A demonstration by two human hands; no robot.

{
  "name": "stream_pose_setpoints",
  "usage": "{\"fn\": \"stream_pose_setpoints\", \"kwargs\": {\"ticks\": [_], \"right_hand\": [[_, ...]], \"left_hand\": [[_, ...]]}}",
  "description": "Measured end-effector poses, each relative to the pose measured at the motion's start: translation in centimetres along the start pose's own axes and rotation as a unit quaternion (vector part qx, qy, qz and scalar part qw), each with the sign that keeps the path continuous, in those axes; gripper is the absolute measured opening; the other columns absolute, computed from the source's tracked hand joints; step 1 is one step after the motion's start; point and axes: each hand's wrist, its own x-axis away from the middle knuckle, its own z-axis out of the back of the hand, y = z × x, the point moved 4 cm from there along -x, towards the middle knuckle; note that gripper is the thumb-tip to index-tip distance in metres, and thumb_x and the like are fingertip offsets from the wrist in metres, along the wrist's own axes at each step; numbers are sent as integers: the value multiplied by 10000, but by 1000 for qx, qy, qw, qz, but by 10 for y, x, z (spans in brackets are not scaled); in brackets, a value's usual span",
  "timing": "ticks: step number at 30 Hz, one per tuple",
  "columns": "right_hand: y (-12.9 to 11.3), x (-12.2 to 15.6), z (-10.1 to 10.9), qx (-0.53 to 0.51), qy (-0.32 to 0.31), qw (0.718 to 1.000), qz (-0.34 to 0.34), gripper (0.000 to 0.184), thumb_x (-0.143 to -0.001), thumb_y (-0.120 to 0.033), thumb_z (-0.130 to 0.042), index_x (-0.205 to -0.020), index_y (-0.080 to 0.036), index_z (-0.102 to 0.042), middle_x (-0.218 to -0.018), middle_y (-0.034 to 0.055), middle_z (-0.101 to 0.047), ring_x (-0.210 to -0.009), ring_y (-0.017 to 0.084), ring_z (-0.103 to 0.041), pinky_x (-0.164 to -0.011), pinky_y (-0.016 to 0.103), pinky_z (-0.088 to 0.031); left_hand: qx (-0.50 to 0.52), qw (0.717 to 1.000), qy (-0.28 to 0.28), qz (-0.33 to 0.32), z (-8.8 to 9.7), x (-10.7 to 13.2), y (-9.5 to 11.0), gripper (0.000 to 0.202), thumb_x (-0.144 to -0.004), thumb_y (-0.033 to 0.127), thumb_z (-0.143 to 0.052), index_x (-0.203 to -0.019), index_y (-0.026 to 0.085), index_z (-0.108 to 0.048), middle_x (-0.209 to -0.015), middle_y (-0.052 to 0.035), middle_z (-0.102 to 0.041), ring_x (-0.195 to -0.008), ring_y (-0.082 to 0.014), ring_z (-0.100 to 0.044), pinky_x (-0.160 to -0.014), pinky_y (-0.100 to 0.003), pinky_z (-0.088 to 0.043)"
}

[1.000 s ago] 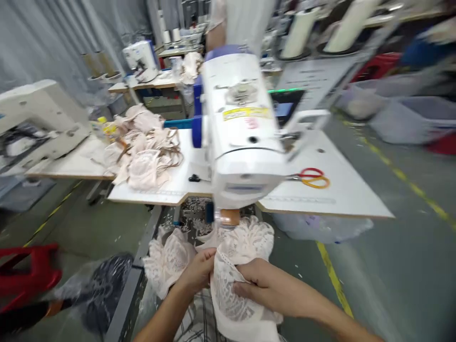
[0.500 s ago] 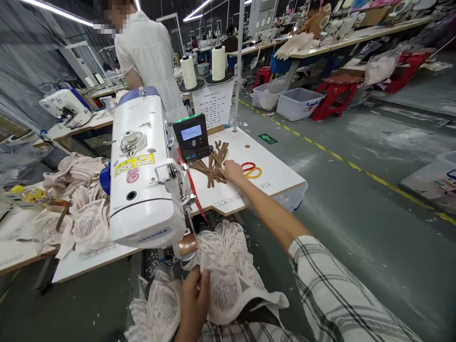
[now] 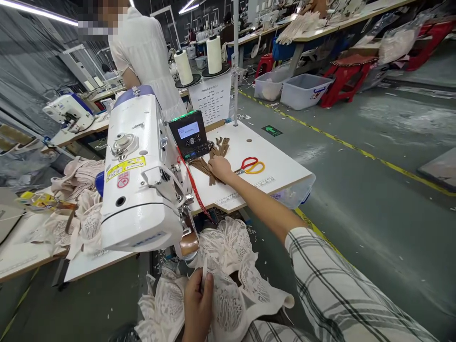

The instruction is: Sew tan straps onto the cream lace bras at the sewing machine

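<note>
My left hand (image 3: 198,301) is closed, thumb against fingers, on the edge of a cream lace bra (image 3: 230,304) in my lap, just below the sewing machine (image 3: 133,175). More lace cups bunch under the machine's arm. Stretched forward, my right hand (image 3: 220,168) is down on a pile of brown fabric strips (image 3: 203,166) on the white table (image 3: 281,164). Its fingers are curled in at the strips, and their tips are partly hidden. Red-and-yellow scissors (image 3: 252,165) lie to the right of that hand.
A control panel (image 3: 188,135) with a lit screen stands behind the strips. Red tape (image 3: 194,185) hangs beside the machine head. Thread cones (image 3: 214,54) and a metal pole (image 3: 235,85) rise behind. More bras (image 3: 89,221) lie at left. A person in white (image 3: 146,61) stands beyond.
My right hand has shifted slightly left, further over the brown strips, leaving more of the scissors showing. My left hand keeps its hold on the bra. The camera view has turned a little.
</note>
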Motion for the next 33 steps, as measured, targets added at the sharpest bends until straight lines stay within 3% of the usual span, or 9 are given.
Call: {"fn": "stream_pose_setpoints", "kwargs": {"ticks": [5,8,9,12,15,19,24,29,33], "right_hand": [[-13,57,5,-157,-24,987,6,384,-1035,-370,-318,-1054,-107,-598,-1011,141,-725,-827,175,-657,-728,302,-502],[-26,132,-7,-259,-97,961,12,402,-1033,-444,-291,-1225,-150,-485,-1076,121,-736,-713,126,-664,-621,257,-503],[-32,161,-12,-311,-127,942,14,390,-1020,-463,-345,-1260,-179,-461,-1123,110,-730,-755,120,-684,-635,243,-515],[-53,241,-24,-544,-230,806,-38,483,-897,-414,-656,-1312,-261,-462,-1161,82,-728,-927,161,-723,-678,238,-543],[-68,285,-34,-618,-203,754,-94,494,-875,-317,-711,-1315,-315,-487,-1163,41,-735,-1051,165,-706,-843,274,-563],[-73,296,-50,-657,-148,723,-155,344,-861,-308,-725,-1181,-289,-599,-1131,24,-749,-1034,157,-711,-840,258,-574],[-62,284,-54,-680,-149,690,-199,282,-817,-323,-769,-1070,-246,-671,-1035,16,-769,-880,122,-731,-797,221,-595],[-29,256,-54,-737,-93,610,-276,305,-690,-348,-862,-887,-191,-689,-730,-48,-719,-588,47,-654,-568,117,-552],[16,228,-34,-688,59,686,-231,328,-724,-432,-823,-881,-196,-659,-691,-44,-703,-570,60,-633,-543,145,-531]], "left_hand": [[47,998,38,9,7,4,4,447,-888,542,-568,-1221,246,-599,-962,-95,-673,-896,-267,-641,-771,-355,-510],[21,997,61,-41,17,9,19,335,-909,466,-565,-1151,252,-654,-1013,-96,-696,-940,-258,-656,-804,-342,-509],[9,996,57,-66,20,11,25,281,-932,432,-538,-1078,241,-681,-1007,-95,-704,-937,-248,-660,-814,-335,-503],[-11,991,39,-128,27,13,43,288,-970,376,-475,-1065,203,-686,-1015,-95,-709,-926,-224,-652,-800,-312,-484],[-19,990,-30,-135,20,10,51,303,-923,417,-559,-1060,171,-672,-955,-75,-696,-772,-180,-605,-700,-276,-445],[-35,992,-73,-96,8,6,46,313,-938,355,-520,-721,153,-620,-612,16,-514,-564,-109,-409,-561,-242,-306],[64,991,-119,-22,9,2,40,312,-931,309,-463,-804,141,-693,-565,34,-459,-518,-99,-355,-522,-236,-271],[40,975,-213,-44,10,7,34,357,-945,324,-453,-759,143,-699,-567,20,-486,-549,-109,-415,-561,-237,-314],[1,973,-227,-47,12,16,10,393,-975,374,-433,-784,155,-696,-670,-17,-604,-620,-133,-495,-616,-243,-364]]}}
